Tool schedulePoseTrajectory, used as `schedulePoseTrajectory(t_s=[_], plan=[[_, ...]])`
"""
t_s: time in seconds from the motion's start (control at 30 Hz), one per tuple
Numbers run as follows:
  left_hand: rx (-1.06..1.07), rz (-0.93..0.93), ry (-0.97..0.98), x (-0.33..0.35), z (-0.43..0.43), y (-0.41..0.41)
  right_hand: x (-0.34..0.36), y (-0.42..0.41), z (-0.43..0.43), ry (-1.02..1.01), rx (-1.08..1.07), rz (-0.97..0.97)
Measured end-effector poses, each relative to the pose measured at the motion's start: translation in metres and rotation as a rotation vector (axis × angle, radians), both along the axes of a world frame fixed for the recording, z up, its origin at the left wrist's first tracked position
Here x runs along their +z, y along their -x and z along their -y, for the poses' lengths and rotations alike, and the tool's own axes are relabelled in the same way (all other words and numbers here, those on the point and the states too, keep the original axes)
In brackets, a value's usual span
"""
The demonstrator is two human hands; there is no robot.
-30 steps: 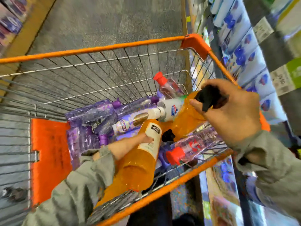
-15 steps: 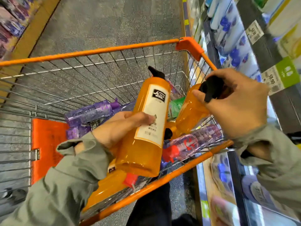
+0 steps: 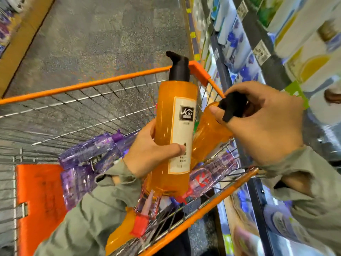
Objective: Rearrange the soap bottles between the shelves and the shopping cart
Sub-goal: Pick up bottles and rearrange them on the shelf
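Observation:
My left hand point(image 3: 149, 150) grips an orange soap bottle point(image 3: 166, 126) with a black pump and a white label, held upright above the shopping cart point(image 3: 110, 81). My right hand point(image 3: 258, 122) holds a second orange bottle point(image 3: 206, 137) by its black pump top, tilted, just right of the first and over the cart's right side. Inside the cart lie purple clear bottles point(image 3: 88, 154), a clear bottle with a red cap point(image 3: 208, 176) and another orange bottle point(image 3: 120, 235) at the near end.
Shelves point(image 3: 258, 58) packed with white and blue packs and price tags run along the right, close to the cart's rim. An orange child-seat flap point(image 3: 38, 200) sits at the cart's left end. Grey floor lies beyond, with another shelf edge point(image 3: 20, 39) at far left.
My left hand lifted the labelled orange bottle out of the cart and raised it upright. My right hand rose a little with its bottle, and the view tilted up toward the shelves.

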State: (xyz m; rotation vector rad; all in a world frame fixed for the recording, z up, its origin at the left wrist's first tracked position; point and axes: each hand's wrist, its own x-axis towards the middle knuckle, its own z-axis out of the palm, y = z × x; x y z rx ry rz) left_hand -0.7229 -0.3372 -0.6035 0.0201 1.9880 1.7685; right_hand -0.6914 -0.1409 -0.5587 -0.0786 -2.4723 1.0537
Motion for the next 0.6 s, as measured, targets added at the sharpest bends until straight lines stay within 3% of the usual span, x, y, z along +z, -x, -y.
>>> schedulePoseTrajectory(t_s=[0.27,0.6], plan=[[-0.029,-0.048,-0.197,0.053,-0.033,-0.014,0.075,-0.029,-0.016,-0.011,-0.115,-0.108],[-0.173,-0.287,-0.251,0.148,-0.067,-0.082,0.182,-0.126,-0.038,-0.107,-0.263,-0.258]])
